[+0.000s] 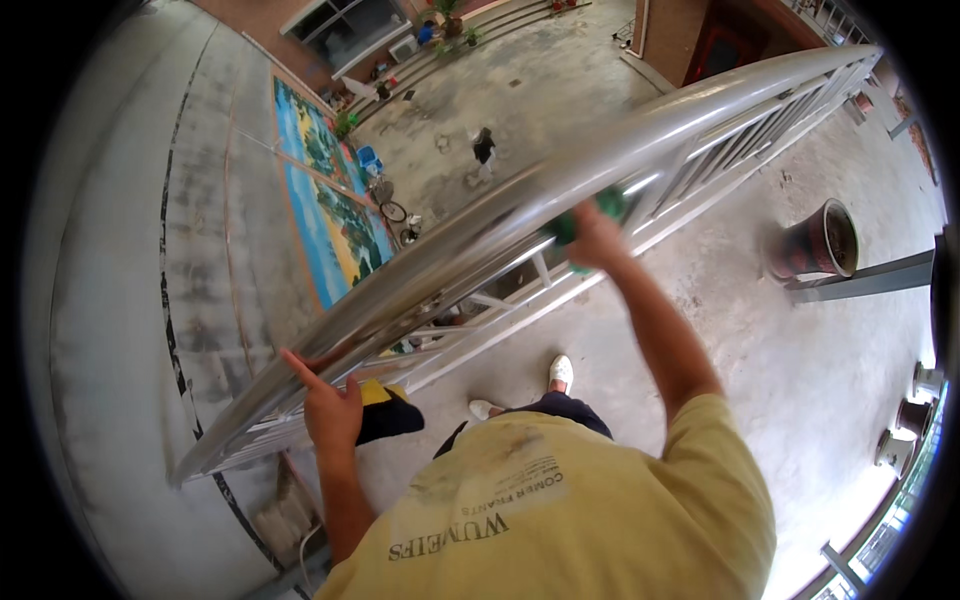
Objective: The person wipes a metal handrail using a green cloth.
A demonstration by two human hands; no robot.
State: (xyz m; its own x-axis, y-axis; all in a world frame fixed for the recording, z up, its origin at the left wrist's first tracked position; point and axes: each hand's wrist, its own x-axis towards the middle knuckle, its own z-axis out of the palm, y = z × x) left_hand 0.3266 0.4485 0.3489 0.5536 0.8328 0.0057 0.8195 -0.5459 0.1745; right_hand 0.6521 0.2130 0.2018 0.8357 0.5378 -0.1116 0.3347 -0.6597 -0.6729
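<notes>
A thick polished metal handrail (420, 251) runs diagonally across the view above barred balustrade panels. My right hand (598, 238) is shut on a green cloth (611, 201), pressed near the underside of the rail; both are slightly blurred, and the rail hides part of the cloth. Lower on the left, my left hand (332, 412) rests at the rail with its index finger stretched over the metal. A dark and yellow cloth (390, 416) sticks out beside the palm, seemingly gripped by the curled fingers, which are partly hidden.
Beyond the railing lies a courtyard (540, 90) well below, with a bicycle (390, 206) near a painted wall mural (330, 202). On my side, a large plant pot (817, 240) stands by a grey metal beam (870, 277). My shoes (561, 373) are on the concrete floor (675, 330).
</notes>
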